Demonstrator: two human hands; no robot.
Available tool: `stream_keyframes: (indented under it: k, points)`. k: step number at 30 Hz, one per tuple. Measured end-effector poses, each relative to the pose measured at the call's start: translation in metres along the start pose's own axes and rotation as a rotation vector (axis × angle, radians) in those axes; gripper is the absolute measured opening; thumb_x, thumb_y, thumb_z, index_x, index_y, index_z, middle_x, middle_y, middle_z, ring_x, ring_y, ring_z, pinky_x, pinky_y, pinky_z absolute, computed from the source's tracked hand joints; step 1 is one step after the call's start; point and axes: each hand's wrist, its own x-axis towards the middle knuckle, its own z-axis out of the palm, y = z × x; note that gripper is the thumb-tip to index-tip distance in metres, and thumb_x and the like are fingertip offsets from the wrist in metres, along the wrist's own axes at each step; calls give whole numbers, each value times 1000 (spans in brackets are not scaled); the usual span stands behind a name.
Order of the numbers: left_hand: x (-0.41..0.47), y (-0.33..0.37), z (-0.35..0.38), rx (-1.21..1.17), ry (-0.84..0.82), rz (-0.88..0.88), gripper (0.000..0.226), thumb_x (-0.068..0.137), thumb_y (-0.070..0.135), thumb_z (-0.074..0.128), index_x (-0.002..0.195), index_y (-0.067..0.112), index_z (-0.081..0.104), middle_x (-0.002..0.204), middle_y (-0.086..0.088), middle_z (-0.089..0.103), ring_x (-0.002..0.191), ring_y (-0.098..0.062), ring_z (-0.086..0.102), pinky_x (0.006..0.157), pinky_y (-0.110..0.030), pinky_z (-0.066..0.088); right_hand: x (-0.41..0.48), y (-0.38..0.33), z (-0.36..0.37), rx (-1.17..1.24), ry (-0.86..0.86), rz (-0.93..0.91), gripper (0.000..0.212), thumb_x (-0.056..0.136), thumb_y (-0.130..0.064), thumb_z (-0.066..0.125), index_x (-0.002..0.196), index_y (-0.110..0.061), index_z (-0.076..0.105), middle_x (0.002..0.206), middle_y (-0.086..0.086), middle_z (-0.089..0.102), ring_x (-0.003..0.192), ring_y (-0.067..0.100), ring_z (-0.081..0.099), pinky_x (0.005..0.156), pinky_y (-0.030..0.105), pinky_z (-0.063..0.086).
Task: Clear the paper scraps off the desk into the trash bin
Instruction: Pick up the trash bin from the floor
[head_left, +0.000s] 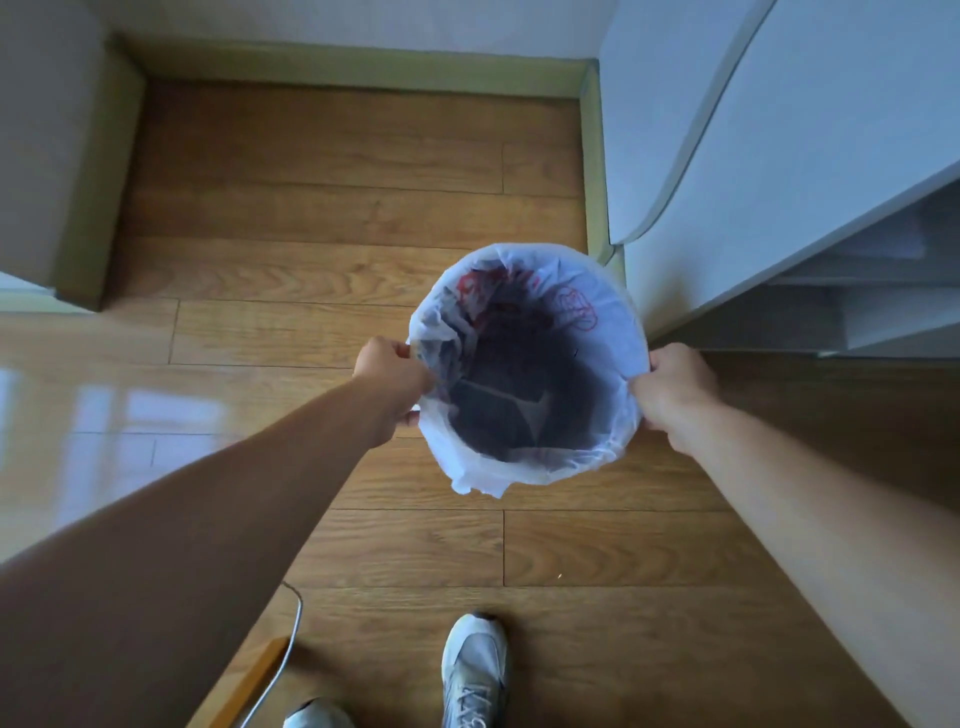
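A round trash bin (618, 343) lined with a white plastic bag with red print sits over the wooden floor in the middle of the head view. My left hand (392, 379) grips its left rim and my right hand (675, 395) grips its right rim. The inside of the bin looks dark, with some dim shapes at the bottom. No desk top or paper scraps are visible.
A white cabinet (779, 156) stands close at the right of the bin, a wall corner (57, 156) at the left. My two shoes (475, 670) are at the bottom. A grey cable (283, 660) and a wooden edge (249, 680) lie at the lower left.
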Motion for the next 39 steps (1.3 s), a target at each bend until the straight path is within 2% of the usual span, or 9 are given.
stream_keyframes:
  k: [2, 7, 10, 15, 19, 24, 26, 33, 39]
  points:
    - [-26, 8, -25, -16, 4, -30, 22, 73, -9, 57, 88, 8, 59, 74, -7, 62, 63, -21, 59, 46, -29, 53, -28, -17, -9, 18, -25, -33, 12, 83, -11, 61, 91, -8, 70, 85, 15, 69, 74, 34, 67, 57, 33, 56]
    - [-92, 30, -97, -63, 5, -68, 26, 74, -7, 59, 99, 0, 60, 74, -10, 59, 60, -21, 56, 51, -33, 54, -103, -70, -39, 3, -78, -111, 17, 84, -9, 60, 68, -10, 66, 63, 8, 64, 50, 21, 58, 41, 17, 36]
    - [-136, 41, -147, -91, -3, -90, 31, 71, -8, 62, 102, -7, 60, 75, -14, 57, 59, -24, 54, 49, -34, 55, -151, -110, -59, 10, -125, -173, 18, 86, -12, 60, 69, -14, 65, 67, 6, 67, 58, 22, 63, 46, 21, 43]
    - [-219, 53, -237, -180, 45, -107, 18, 68, -9, 62, 86, -4, 62, 65, -14, 55, 51, -22, 51, 45, -32, 52, -234, -182, -86, 8, -222, -270, 12, 87, -19, 62, 75, -20, 62, 75, 6, 70, 68, 25, 68, 66, 43, 60]
    - [-298, 54, -306, -288, 155, -94, 12, 66, -12, 57, 69, 0, 59, 49, -8, 52, 40, -19, 49, 42, -32, 52, -308, -244, -100, 11, -246, -346, 20, 81, -13, 66, 65, -20, 56, 72, -1, 67, 68, 19, 65, 65, 39, 57]
    - [-372, 36, -381, -464, 283, -133, 12, 68, -15, 54, 66, -4, 57, 40, -8, 52, 33, -20, 52, 40, -33, 52, -382, -316, -84, -46, -353, -480, 11, 72, -7, 68, 68, -17, 63, 76, 5, 70, 78, 27, 66, 69, 34, 53]
    - [-389, 28, -404, -541, 342, -148, 15, 71, -16, 53, 64, -3, 55, 37, -8, 51, 31, -20, 53, 37, -33, 51, -401, -346, -70, -105, -387, -543, 17, 71, -9, 64, 62, -21, 58, 71, -2, 65, 76, 25, 63, 68, 32, 52]
    - [-403, 24, -469, -701, 418, -137, 14, 74, -15, 50, 78, -2, 51, 68, -14, 41, 56, -25, 46, 44, -33, 52, -427, -432, -5, -265, -468, -655, 13, 81, -13, 50, 82, -26, 50, 93, 4, 62, 82, 22, 60, 74, 35, 52]
    - [-389, 41, -499, -706, 447, -117, 11, 73, -10, 54, 82, -4, 55, 76, -21, 50, 66, -34, 56, 60, -43, 55, -424, -479, 5, -310, -518, -728, 9, 83, -9, 53, 79, -16, 53, 72, 1, 55, 62, 16, 50, 57, 28, 42]
